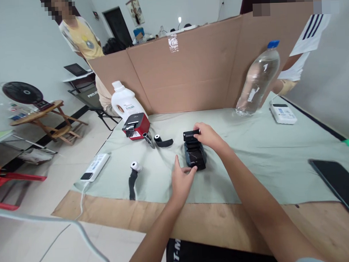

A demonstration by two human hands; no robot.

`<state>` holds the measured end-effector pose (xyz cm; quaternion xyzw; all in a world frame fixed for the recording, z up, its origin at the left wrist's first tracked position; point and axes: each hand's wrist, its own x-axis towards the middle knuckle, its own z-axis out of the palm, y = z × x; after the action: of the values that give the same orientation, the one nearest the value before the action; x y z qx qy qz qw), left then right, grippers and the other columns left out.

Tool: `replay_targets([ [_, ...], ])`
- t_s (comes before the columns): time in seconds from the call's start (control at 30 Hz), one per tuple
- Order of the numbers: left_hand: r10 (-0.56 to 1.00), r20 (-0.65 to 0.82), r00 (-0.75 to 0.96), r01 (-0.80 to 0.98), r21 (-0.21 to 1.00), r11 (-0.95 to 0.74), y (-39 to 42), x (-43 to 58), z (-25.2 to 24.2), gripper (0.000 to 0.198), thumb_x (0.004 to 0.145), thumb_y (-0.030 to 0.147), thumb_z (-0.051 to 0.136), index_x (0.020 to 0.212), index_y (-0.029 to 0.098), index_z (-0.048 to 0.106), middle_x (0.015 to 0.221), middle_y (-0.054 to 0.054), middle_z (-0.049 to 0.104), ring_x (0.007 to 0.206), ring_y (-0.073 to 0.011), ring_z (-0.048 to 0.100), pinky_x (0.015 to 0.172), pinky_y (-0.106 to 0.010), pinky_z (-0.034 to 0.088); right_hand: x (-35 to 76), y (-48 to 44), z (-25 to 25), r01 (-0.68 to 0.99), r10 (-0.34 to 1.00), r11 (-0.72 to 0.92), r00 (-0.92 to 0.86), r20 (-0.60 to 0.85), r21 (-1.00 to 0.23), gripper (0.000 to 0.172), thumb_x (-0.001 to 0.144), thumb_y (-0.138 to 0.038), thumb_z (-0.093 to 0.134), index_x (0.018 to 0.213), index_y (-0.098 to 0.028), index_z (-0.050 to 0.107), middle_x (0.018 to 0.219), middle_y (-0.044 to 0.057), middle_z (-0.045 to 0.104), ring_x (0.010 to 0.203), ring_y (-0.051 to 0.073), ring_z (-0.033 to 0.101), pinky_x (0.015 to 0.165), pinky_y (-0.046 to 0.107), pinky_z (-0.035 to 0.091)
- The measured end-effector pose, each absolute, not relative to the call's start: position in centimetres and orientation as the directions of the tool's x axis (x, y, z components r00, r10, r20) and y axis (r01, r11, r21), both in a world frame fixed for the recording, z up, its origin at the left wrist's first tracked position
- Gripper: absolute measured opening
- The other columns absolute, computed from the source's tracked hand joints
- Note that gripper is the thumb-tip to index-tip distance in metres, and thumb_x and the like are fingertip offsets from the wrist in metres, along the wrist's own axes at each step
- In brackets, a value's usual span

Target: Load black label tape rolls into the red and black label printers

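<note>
A small black portable printer point(195, 155) lies on the cloth in front of me with its lid point(190, 135) raised. At the lid's right end, my right hand point(209, 135) has its fingers closed on it. My left hand point(183, 180) is at the printer's near left corner, its fingers spread and the thumb touching the front edge. Left of the printer are a paper roll with a black strip point(163, 141) and a short dark curled piece point(148, 139). Nearer to me lies another white roll point(135, 166), its black strip point(132, 186) trailing toward the table edge.
A red and black box-shaped printer point(140, 126) stands before a white jug point(127, 100). Cardboard point(189, 77) walls off the back, with a large water bottle point(257, 82) against it. White power banks point(95, 167) and a phone point(336, 182) lie at the sides. Two people are beyond.
</note>
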<state>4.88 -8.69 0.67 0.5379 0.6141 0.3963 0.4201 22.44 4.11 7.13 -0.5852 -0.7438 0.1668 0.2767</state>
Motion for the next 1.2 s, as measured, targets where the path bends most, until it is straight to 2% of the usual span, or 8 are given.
replay_targets([
  [0.17, 0.993, -0.115, 0.04, 0.184, 0.977, 0.106, -8.2, 4.5, -0.2, 0.084, 0.083, 0.031, 0.068, 0.154, 0.011, 0.028, 0.067, 0.003, 0.068, 0.068, -0.0156, 0.065, 0.072, -0.027, 0.05, 22.7, 3.7, 7.6, 0.794, 0.962, 0.274, -0.222, 0.16, -0.543, 0.018, 0.08, -0.01, 0.063, 0.095, -0.019, 0.06, 0.103, 0.006, 0.061, 0.091, 0.019, 0.058, 0.081, 0.027, 0.041],
  [0.47, 0.978, -0.091, 0.189, 0.328, 0.944, 0.025, -7.9, 3.5, 0.2, 0.091, 0.078, 0.027, 0.067, 0.157, 0.013, 0.023, 0.067, 0.005, 0.067, 0.061, -0.0145, 0.06, 0.068, -0.027, 0.049, 22.5, 2.2, 8.7, 0.839, 0.927, 0.282, -0.362, -0.093, -0.465, 0.018, 0.077, -0.007, 0.065, 0.09, -0.019, 0.064, 0.103, 0.007, 0.059, 0.084, 0.018, 0.058, 0.072, 0.024, 0.042],
  [0.57, 0.974, -0.086, 0.21, 0.351, 0.936, 0.007, -7.8, 3.3, 0.2, 0.091, 0.08, 0.03, 0.066, 0.158, 0.013, 0.021, 0.069, 0.004, 0.069, 0.062, -0.0151, 0.062, 0.07, -0.028, 0.05, 21.8, 1.9, 8.7, 0.88, 0.946, 0.213, -0.294, -0.134, -0.424, 0.012, 0.084, -0.018, 0.065, 0.096, -0.02, 0.065, 0.106, 0.009, 0.059, 0.082, 0.019, 0.059, 0.072, 0.027, 0.043],
  [0.7, 0.971, -0.06, 0.233, 0.376, 0.926, -0.033, -7.7, 3.1, 0.0, 0.091, 0.083, 0.03, 0.064, 0.16, 0.015, 0.019, 0.072, 0.003, 0.071, 0.064, -0.0157, 0.065, 0.069, -0.028, 0.05, 20.8, 2.1, 8.0, 0.934, 0.977, 0.004, -0.08, -0.197, -0.358, 0.031, 0.088, -0.035, 0.065, 0.116, -0.022, 0.06, 0.118, 0.012, 0.052, 0.078, 0.019, 0.06, 0.072, 0.031, 0.046],
  [0.97, 0.966, -0.029, 0.258, 0.436, 0.895, -0.09, -7.6, 3.1, 0.2, 0.086, 0.083, 0.028, 0.063, 0.158, 0.016, 0.023, 0.069, 0.005, 0.068, 0.064, -0.0158, 0.063, 0.067, -0.027, 0.047, 21.1, 2.3, 7.4, 0.901, 0.954, -0.036, -0.098, -0.283, -0.433, 0.035, 0.092, -0.033, 0.06, 0.125, -0.022, 0.055, 0.132, 0.014, 0.042, 0.078, 0.016, 0.063, 0.079, 0.032, 0.049],
  [1.03, 0.97, 0.003, 0.242, 0.439, 0.891, -0.113, -7.6, 3.0, 0.0, 0.07, 0.083, 0.028, 0.062, 0.147, 0.016, 0.035, 0.063, 0.007, 0.062, 0.059, -0.015, 0.058, 0.064, -0.026, 0.044, 20.3, 1.5, 7.7, 0.902, 0.967, -0.031, -0.082, -0.242, -0.431, 0.042, 0.091, -0.041, 0.061, 0.128, -0.02, 0.054, 0.134, 0.017, 0.042, 0.089, 0.022, 0.065, 0.084, 0.035, 0.05],
  [1.1, 0.982, 0.056, 0.181, 0.436, 0.89, -0.131, -7.4, 2.8, -0.2, 0.041, 0.083, 0.025, 0.058, 0.123, 0.02, 0.047, 0.056, 0.011, 0.05, 0.053, -0.0131, 0.049, 0.059, -0.024, 0.038, 18.5, 0.5, 7.8, 0.918, 0.982, -0.032, -0.044, -0.182, -0.395, 0.058, 0.087, -0.055, 0.063, 0.131, -0.018, 0.052, 0.136, 0.021, 0.043, 0.105, 0.034, 0.063, 0.088, 0.043, 0.05],
  [1.2, 0.988, 0.14, 0.059, 0.431, 0.889, -0.151, -7.0, 2.1, -0.3, 0.015, 0.08, 0.018, 0.052, 0.088, 0.024, 0.041, 0.056, 0.011, 0.036, 0.051, -0.0113, 0.038, 0.056, -0.023, 0.031, 14.9, -1.1, 7.0, 0.955, 0.993, -0.068, 0.038, -0.109, -0.289, 0.076, 0.076, -0.054, 0.076, 0.139, -0.021, 0.047, 0.147, 0.025, 0.036, 0.12, 0.05, 0.051, 0.084, 0.055, 0.05],
])
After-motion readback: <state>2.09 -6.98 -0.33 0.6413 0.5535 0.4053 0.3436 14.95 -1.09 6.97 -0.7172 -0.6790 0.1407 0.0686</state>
